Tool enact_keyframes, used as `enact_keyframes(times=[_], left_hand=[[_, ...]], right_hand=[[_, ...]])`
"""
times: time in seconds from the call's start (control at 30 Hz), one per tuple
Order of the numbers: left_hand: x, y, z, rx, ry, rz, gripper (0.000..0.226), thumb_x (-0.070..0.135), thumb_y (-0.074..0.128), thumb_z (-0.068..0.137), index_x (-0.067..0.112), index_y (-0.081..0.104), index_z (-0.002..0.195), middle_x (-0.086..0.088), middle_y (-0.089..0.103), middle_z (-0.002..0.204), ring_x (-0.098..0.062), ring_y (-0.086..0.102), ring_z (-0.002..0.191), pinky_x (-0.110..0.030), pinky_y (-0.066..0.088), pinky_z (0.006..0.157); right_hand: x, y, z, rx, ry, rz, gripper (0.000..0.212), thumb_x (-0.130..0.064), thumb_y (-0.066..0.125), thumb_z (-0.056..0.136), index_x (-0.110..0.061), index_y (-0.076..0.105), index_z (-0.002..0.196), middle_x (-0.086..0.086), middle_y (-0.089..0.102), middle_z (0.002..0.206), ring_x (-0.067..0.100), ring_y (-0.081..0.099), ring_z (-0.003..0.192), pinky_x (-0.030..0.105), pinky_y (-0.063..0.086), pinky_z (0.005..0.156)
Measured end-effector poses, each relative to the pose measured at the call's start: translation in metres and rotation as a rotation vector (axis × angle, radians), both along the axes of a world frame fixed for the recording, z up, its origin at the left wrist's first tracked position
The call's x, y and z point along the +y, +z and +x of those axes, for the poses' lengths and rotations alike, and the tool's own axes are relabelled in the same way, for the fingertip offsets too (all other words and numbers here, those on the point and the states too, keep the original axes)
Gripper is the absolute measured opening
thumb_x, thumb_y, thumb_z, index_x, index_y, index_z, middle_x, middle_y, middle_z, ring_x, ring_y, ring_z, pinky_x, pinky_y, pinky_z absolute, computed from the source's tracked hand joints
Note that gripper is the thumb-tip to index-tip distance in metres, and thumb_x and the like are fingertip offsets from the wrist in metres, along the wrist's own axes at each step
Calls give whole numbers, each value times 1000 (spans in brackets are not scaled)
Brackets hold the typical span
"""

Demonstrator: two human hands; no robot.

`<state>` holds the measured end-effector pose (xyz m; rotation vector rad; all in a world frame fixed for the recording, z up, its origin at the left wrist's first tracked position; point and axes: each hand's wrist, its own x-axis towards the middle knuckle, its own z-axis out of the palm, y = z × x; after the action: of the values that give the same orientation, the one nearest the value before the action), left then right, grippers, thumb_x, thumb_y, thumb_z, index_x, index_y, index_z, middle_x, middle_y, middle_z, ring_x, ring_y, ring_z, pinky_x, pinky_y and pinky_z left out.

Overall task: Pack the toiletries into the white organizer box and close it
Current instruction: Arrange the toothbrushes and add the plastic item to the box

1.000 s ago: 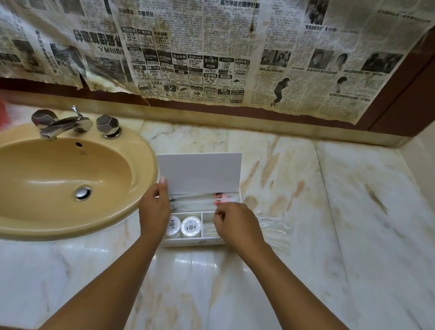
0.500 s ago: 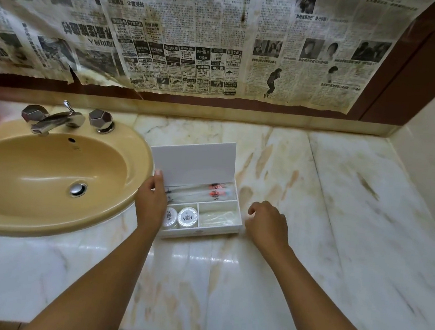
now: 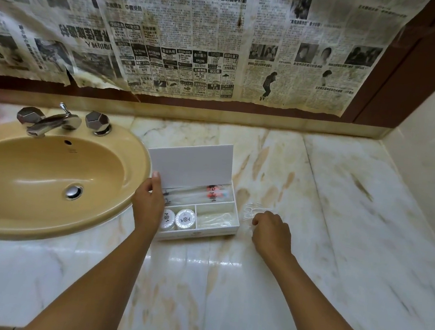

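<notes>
Head view: white organizer box (image 3: 199, 224) sits on the marble desk (image 3: 309, 255), just right of the tan sink (image 3: 48, 179), lid (image 3: 191, 164) raised and leaning back. My left hand (image 3: 147, 206) is at the box's left end, thumb up against the lid's lower left corner, fingers (image 3: 143, 197) curled over the left wall. Rear long compartment holds clear-wrapped items, one with red print (image 3: 213, 192). Front left compartment holds two round white soaps (image 3: 178, 218) side by side. Front right compartment holds a clear packet (image 3: 216, 219). My right hand (image 3: 271, 232) is on the desk just right of the box, fingers curled onto a clear plastic packet (image 3: 255, 212) lying there; packet touches the knuckles, contents too faint to identify. Chrome faucet (image 3: 52, 120) behind the sink. Newspaper (image 3: 197, 41) covers the wall above.
</notes>
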<state>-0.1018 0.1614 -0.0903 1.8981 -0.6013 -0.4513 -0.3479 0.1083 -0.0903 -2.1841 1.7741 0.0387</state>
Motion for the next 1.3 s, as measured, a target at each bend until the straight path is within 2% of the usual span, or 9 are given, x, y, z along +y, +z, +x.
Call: enact_keyframes(times=[0.23, 0.4, 0.57, 0.8, 1.07, 1.13, 1.2, 1.23, 1.3], left_hand=[[1, 1, -1, 7, -6, -28, 54, 45, 39, 103, 2, 43, 69, -4, 38, 61, -7, 32, 50, -23, 29, 49], [1, -2, 0, 21, -9, -35, 53, 45, 40, 103, 3, 44, 70, -3, 39, 61, -5, 33, 50, -21, 30, 48], [1, -4, 1, 31, -8, -37, 54, 47, 40, 103, 3, 46, 71, -4, 41, 63, -13, 37, 57, -30, 33, 56], [0, -3, 1, 38, -2, -40, 55, 47, 40, 103, 1, 49, 74, -2, 42, 62, -12, 39, 56, -29, 33, 55], [-2, -6, 4, 39, -2, -25, 56, 49, 39, 102, 1, 53, 76, -5, 46, 63, -14, 41, 59, -31, 34, 57], [-2, -5, 4, 35, -2, -22, 55, 47, 39, 103, 0, 52, 76, -4, 44, 63, -13, 40, 58, -30, 34, 56], [-2, -4, 3, 26, -1, -10, 54, 45, 40, 103, -1, 51, 76, -4, 44, 63, -12, 39, 57, -30, 33, 56], [-2, -4, 3, 24, 1, -8, 54, 44, 40, 103, -1, 51, 76, -4, 43, 63, -11, 39, 57, -30, 33, 56], [-2, -4, 3, 21, 1, -7, 53, 44, 40, 103, 0, 50, 75, -3, 44, 63, -11, 39, 57, -30, 33, 56]], right_hand=[[-2, 1, 0, 25, 7, 23, 13, -18, 59, 90, -16, 67, 100, 1, 69, 108, 22, 61, 105, 28, 42, 86], [-3, 13, 6, -23, 3, -20, 20, -1, 51, 85, -14, 64, 95, 2, 67, 100, 24, 60, 93, 28, 42, 72], [-8, 39, 24, -192, 13, -101, 20, 2, 44, 89, -12, 56, 97, 3, 61, 88, 19, 50, 73, 27, 35, 59], [0, 49, 57, -421, 157, -119, 22, -3, 49, 90, -14, 64, 102, 0, 65, 104, 19, 58, 95, 27, 43, 76], [7, 22, 84, -230, 305, 107, 32, 4, 50, 82, -11, 72, 98, 10, 70, 98, 27, 64, 94, 25, 45, 73], [6, 20, 88, -212, 317, 151, 32, 4, 49, 82, -17, 73, 85, 11, 68, 88, 28, 63, 86, 21, 40, 66], [5, 19, 91, -201, 319, 168, 37, 3, 47, 80, -25, 53, 56, 9, 51, 67, 30, 50, 71, 22, 31, 55], [5, 19, 91, -180, 328, 162, 35, 2, 47, 79, -22, 48, 54, 7, 46, 63, 30, 46, 68, 24, 26, 50], [7, 22, 91, -140, 335, 112, 24, -2, 47, 79, -17, 61, 68, 9, 55, 69, 32, 53, 71, 25, 26, 49]])
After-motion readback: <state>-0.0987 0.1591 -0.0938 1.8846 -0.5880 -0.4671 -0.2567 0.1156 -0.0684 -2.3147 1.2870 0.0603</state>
